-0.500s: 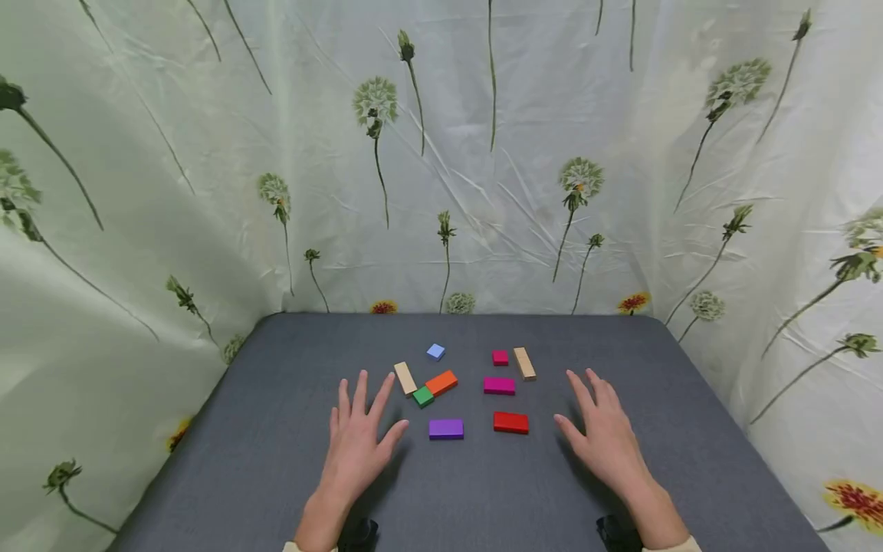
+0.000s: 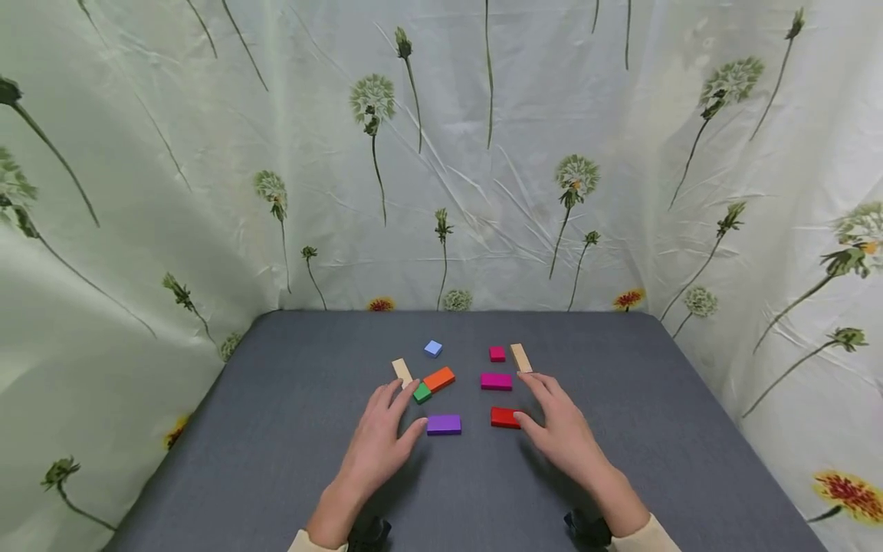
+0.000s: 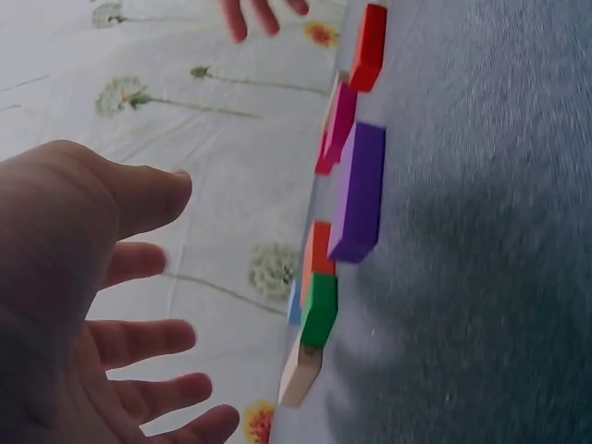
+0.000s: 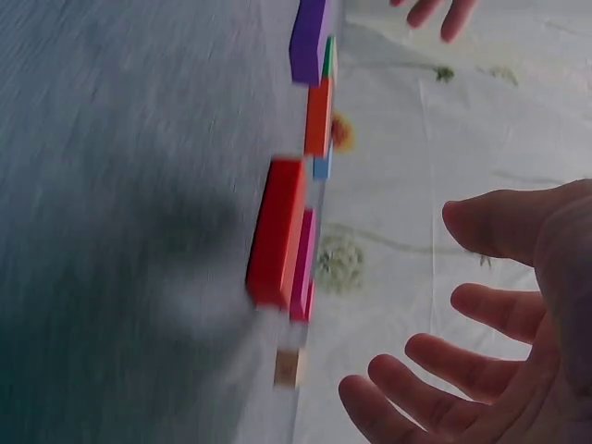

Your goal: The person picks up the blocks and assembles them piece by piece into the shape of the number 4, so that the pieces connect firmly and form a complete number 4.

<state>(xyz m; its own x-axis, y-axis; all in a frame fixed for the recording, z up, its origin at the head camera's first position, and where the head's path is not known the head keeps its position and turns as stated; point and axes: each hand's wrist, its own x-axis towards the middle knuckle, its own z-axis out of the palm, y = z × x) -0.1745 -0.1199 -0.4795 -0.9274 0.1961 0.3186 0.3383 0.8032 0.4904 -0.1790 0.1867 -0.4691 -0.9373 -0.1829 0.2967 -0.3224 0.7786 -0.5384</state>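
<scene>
Left hand (image 2: 378, 443) and right hand (image 2: 567, 437) hover, spread and empty; purple rectangular block (image 2: 444, 425), at left hand's two o'clock, should prove light, stiff: pinch its long sides.

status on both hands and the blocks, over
Left hand hovers empty, near purple block. Right hand hovers empty, near red block. Nothing visibly blocking either.

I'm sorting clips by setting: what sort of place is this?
It looks like a screened-off tabletop workspace, perhaps indoors: a dark grey table, a flower-printed sheet hanging behind it and along both sides, and small coloured blocks laid out on top.
</scene>
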